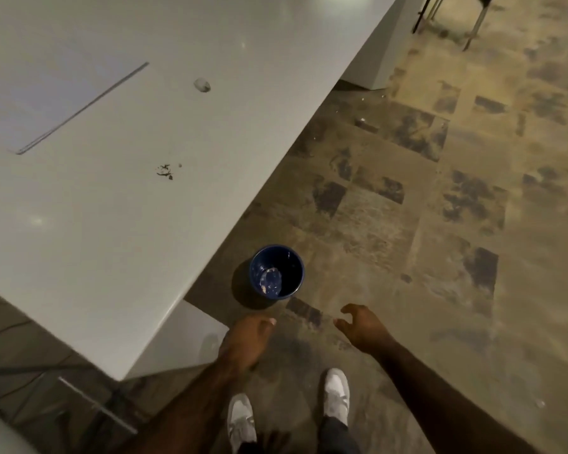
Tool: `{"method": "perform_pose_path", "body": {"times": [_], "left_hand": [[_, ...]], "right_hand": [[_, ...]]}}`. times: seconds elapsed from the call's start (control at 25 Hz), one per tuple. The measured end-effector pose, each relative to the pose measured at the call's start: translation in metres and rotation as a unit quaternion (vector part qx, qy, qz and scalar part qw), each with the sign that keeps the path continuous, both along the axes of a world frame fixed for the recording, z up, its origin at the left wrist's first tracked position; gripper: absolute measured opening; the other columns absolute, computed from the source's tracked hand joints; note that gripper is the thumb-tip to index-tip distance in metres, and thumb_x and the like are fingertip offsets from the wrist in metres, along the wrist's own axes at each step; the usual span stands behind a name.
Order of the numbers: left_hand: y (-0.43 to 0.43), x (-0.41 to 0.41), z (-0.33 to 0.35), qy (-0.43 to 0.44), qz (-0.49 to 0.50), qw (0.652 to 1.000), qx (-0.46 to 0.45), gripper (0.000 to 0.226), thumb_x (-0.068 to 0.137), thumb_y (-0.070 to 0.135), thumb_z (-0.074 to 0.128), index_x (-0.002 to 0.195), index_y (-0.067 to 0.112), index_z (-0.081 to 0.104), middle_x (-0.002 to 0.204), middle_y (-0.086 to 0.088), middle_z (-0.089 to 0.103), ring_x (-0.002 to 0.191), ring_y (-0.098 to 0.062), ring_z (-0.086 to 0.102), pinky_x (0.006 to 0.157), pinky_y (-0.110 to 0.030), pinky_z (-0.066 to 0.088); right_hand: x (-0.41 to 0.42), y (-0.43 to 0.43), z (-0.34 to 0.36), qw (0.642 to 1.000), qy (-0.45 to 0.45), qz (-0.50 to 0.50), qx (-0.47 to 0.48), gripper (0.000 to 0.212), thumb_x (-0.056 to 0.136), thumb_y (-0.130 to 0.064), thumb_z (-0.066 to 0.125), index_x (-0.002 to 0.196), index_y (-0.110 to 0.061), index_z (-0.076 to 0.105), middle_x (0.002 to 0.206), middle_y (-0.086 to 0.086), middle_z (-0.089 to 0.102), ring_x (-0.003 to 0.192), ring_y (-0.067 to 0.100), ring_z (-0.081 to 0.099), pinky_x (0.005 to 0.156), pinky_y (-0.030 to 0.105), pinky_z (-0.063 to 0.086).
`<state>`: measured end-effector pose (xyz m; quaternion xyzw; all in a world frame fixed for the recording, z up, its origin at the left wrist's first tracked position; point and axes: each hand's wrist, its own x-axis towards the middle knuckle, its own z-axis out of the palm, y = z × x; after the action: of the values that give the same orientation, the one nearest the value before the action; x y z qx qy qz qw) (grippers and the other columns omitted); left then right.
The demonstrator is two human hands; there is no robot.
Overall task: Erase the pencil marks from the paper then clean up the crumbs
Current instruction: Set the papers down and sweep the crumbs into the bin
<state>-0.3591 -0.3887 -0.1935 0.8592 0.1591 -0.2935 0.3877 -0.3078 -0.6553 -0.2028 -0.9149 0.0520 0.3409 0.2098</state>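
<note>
A white sheet of paper [46, 99] lies on the white table [112, 240] at the far left. A small whitish eraser [202, 85] rests on the table to the paper's right. A little heap of dark crumbs [165, 171] sits nearer the table's edge. On the floor below the table corner stands a small dark blue bin [277, 271] with some pale scraps inside. My left hand [248, 342] hangs just below the bin, fingers curled loosely, holding nothing that I can see. My right hand [361, 326] is to the bin's lower right, fingers apart and empty.
The floor [440, 224] is mottled tan and dark tile with a few bits of litter. Chair legs [473, 24] stand at the top right. My two white shoes [336, 393] are at the bottom centre. A table leg panel [371, 60] stands at the far end.
</note>
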Motion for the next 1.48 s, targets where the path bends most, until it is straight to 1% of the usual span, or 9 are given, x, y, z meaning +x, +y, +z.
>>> {"method": "perform_pose_path", "body": {"times": [0.24, 0.36, 0.52, 0.68, 0.8, 0.92, 1.08, 1.2, 1.48], "left_hand": [[0.003, 0.063, -0.090, 0.056, 0.186, 0.981, 0.005, 0.024, 0.109, 0.029, 0.048, 0.088, 0.023, 0.059, 0.098, 0.000, 0.060, 0.098, -0.016, 0.052, 0.086, -0.029, 0.037], [-0.010, 0.086, -0.147, 0.070, 0.254, 0.964, -0.016, 0.016, 0.109, 0.029, 0.047, 0.099, 0.020, 0.055, 0.106, -0.003, 0.057, 0.100, -0.018, 0.053, 0.089, -0.032, 0.040], [0.004, 0.135, -0.283, 0.045, 0.262, 0.964, -0.013, 0.024, 0.109, 0.030, 0.047, 0.109, 0.012, 0.063, 0.116, -0.014, 0.065, 0.108, -0.028, 0.061, 0.100, -0.041, 0.048], [0.069, 0.184, -0.524, 0.006, 0.260, 0.965, -0.006, 0.084, 0.077, 0.086, 0.050, 0.123, 0.018, 0.065, 0.119, -0.008, 0.070, 0.111, -0.029, 0.067, 0.101, -0.053, 0.053], [0.080, 0.204, -0.613, -0.005, 0.294, 0.955, -0.046, 0.090, 0.070, 0.096, 0.043, 0.129, 0.030, 0.062, 0.118, -0.001, 0.072, 0.107, -0.025, 0.069, 0.098, -0.054, 0.054], [0.045, 0.211, -0.595, -0.033, 0.324, 0.945, -0.044, 0.073, 0.089, 0.085, 0.034, 0.129, 0.031, 0.061, 0.108, -0.002, 0.073, 0.098, -0.025, 0.071, 0.092, -0.050, 0.057], [0.021, 0.209, -0.606, -0.061, 0.429, 0.892, -0.129, 0.023, 0.101, 0.049, 0.056, 0.115, 0.034, 0.065, 0.106, -0.002, 0.076, 0.094, -0.020, 0.074, 0.087, -0.049, 0.060], [0.015, 0.212, -0.604, -0.071, 0.475, 0.853, -0.205, 0.024, 0.105, 0.026, 0.055, 0.128, 0.029, 0.062, 0.116, -0.007, 0.074, 0.102, -0.023, 0.073, 0.090, -0.048, 0.058], [-0.017, 0.185, -0.448, -0.138, 0.532, 0.786, -0.282, 0.024, 0.106, 0.018, 0.054, 0.125, 0.027, 0.065, 0.115, -0.006, 0.076, 0.102, -0.026, 0.074, 0.083, -0.046, 0.058]], "right_hand": [[0.092, -0.023, -0.083, 0.998, 0.045, 0.009, 0.045, 0.052, 0.101, -0.040, 0.055, 0.142, -0.010, 0.050, 0.142, 0.010, 0.056, 0.125, 0.025, 0.056, 0.096, 0.028, 0.043], [0.136, -0.028, -0.140, 0.988, 0.078, -0.104, 0.088, 0.057, 0.100, -0.041, 0.057, 0.146, -0.008, 0.045, 0.143, 0.011, 0.054, 0.118, 0.024, 0.056, 0.092, 0.027, 0.043], [0.193, -0.018, -0.250, 0.981, 0.036, -0.155, 0.110, 0.066, 0.099, -0.043, 0.056, 0.151, -0.007, 0.037, 0.154, 0.013, 0.043, 0.137, 0.030, 0.047, 0.111, 0.035, 0.041], [0.230, 0.006, -0.381, 0.984, 0.010, -0.142, 0.110, 0.078, 0.100, -0.051, 0.050, 0.155, -0.002, 0.024, 0.159, 0.018, 0.033, 0.143, 0.034, 0.038, 0.112, 0.037, 0.036], [0.245, 0.025, -0.461, 0.981, 0.017, -0.144, 0.126, 0.083, 0.097, -0.055, 0.054, 0.153, -0.001, 0.026, 0.154, 0.021, 0.039, 0.137, 0.036, 0.044, 0.104, 0.037, 0.043], [0.246, 0.047, -0.519, 0.959, 0.012, -0.207, 0.195, 0.076, 0.097, -0.052, 0.057, 0.147, -0.002, 0.031, 0.141, 0.019, 0.053, 0.124, 0.034, 0.056, 0.087, 0.033, 0.048], [0.237, 0.061, -0.575, 0.925, -0.002, -0.274, 0.262, 0.044, 0.096, -0.039, 0.061, 0.131, -0.014, 0.051, 0.124, 0.010, 0.064, 0.108, 0.027, 0.064, 0.095, 0.043, 0.055], [0.228, 0.059, -0.583, 0.923, -0.030, -0.277, 0.265, 0.034, 0.091, -0.013, 0.053, 0.124, -0.019, 0.053, 0.116, 0.008, 0.066, 0.102, 0.026, 0.066, 0.093, 0.049, 0.056], [0.188, 0.044, -0.427, 0.876, -0.123, -0.313, 0.345, 0.029, 0.095, -0.012, 0.058, 0.121, -0.025, 0.057, 0.103, -0.005, 0.068, 0.094, 0.013, 0.067, 0.086, 0.038, 0.058]]}}
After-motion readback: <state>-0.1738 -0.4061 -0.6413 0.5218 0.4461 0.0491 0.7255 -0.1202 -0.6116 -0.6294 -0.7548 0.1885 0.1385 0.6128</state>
